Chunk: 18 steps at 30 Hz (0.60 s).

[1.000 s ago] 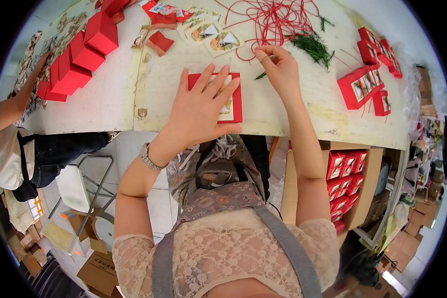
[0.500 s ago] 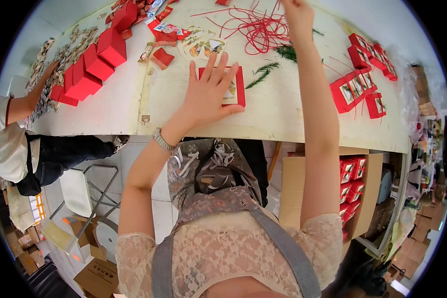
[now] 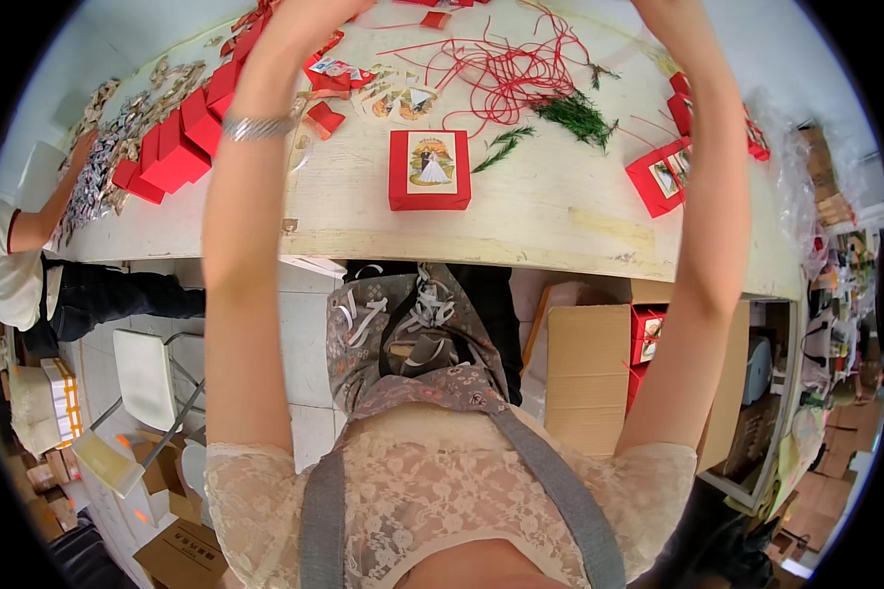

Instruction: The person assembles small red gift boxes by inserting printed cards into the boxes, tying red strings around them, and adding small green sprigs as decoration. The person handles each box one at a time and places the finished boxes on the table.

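Note:
Both arms reach up across the table to the picture's top edge. The back of my left hand [image 3: 326, 10] shows there, its fingers cut off by the edge. My right hand [image 3: 664, 10] is likewise cut off, so what either holds is out of sight. Between my forearms a red gift box [image 3: 400, 175] lies on the table, its wedding-couple picture card [image 3: 431, 165] facing up. A green sprig [image 3: 504, 148] lies just right of the box. Beyond it spreads a tangle of red cords [image 3: 496, 79], next to a pile of green sprigs [image 3: 578, 118].
At left stands a row of red boxes [image 3: 180, 147]; past it a co-worker's hand [image 3: 83, 144] reaches among wrapped pieces. Loose picture cards [image 3: 398, 98] lie behind the middle box. Decorated boxes [image 3: 658, 182] sit at right. Below the table stands a cardboard carton [image 3: 587, 368] holding red boxes.
My left hand has lifted off the red box and moved up and left to the far edge. My right hand has shifted right, also to the far edge. The box's card is now uncovered.

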Motion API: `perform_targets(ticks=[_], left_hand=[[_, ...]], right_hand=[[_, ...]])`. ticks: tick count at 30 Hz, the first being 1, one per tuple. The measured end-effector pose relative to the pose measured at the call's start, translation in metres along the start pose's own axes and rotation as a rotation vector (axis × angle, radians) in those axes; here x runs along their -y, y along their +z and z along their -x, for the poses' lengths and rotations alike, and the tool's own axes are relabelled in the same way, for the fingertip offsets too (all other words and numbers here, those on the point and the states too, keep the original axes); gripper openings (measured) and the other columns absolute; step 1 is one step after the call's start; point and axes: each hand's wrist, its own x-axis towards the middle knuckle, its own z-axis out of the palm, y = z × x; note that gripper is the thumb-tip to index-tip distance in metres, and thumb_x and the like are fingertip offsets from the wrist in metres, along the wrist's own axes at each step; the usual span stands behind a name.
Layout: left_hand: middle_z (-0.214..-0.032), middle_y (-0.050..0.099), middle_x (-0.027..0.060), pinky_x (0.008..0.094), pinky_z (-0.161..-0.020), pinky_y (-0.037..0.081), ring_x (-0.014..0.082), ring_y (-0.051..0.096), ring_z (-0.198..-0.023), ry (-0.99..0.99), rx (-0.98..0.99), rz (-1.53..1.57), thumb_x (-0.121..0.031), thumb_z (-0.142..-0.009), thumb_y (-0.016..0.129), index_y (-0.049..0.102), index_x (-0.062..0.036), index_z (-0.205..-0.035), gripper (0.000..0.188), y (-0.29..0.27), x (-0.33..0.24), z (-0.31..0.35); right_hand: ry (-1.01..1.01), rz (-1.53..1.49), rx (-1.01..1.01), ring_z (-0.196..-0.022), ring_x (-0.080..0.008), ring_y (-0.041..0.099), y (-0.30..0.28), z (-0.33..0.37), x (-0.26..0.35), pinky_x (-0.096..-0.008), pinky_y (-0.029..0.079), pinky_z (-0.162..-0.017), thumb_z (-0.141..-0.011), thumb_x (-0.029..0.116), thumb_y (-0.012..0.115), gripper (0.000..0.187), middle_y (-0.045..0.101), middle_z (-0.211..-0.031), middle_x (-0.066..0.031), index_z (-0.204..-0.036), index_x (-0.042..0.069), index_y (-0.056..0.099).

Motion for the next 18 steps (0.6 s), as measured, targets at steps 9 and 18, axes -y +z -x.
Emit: perform_targets(ticks=[9, 18], left_hand=[[-0.060, 0.047, 0.0011, 0.0298, -0.043, 0.038, 0.0158, 0.050, -0.049, 0.598, -0.215, -0.803, -0.015, -0.074, 0.073, 0.072, -0.0145, -0.087, 0.013, 0.032, 0.135, 0.190], [-0.065, 0.052, -0.0005, 0.0318, -0.049, 0.043, 0.0162, 0.055, -0.057, 0.393, 0.020, -0.634, -0.019, -0.077, 0.071, 0.072, -0.0167, -0.090, 0.013, 0.061, 0.169, 0.209]], right_hand=[[0.293, -0.100, 0.449, -0.070, -0.0102, 0.052, 0.064, 0.201, -0.091, -0.0252, 0.043, -0.062, -0.086, 0.010, 0.069, 0.011, 0.059, -0.080, -0.0031, -0.093, 0.002, 0.068], [-0.187, 0.144, 0.238, -0.126, -0.0370, 0.040, 0.173, 0.174, -0.063, -0.0510, 0.030, -0.105, -0.063, 0.040, 0.082, 0.081, 0.044, -0.137, -0.0169, -0.134, 0.015, 0.054]])
